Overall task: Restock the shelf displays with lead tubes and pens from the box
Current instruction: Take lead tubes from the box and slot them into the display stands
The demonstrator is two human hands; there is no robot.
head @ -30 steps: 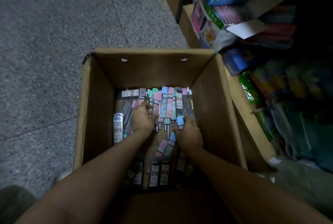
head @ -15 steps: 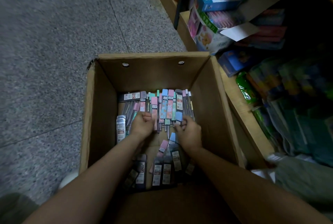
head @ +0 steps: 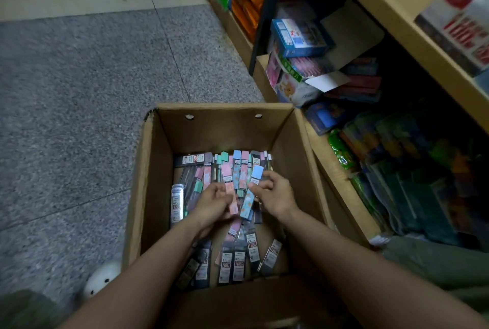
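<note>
Your left hand point(head: 214, 201) pinching pink lead tube point(head: 229, 191), right hand point(head: 275, 196) gripping blue one point(head: 251, 193). Lift straight out of box point(head: 143, 170), don't snag neighbours.

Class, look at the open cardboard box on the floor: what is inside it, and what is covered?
Inside the cardboard box lie pastel and dark lead tubes. The left hand grips a pink one, the right hand a blue one. Arms hide tubes beneath.
</note>
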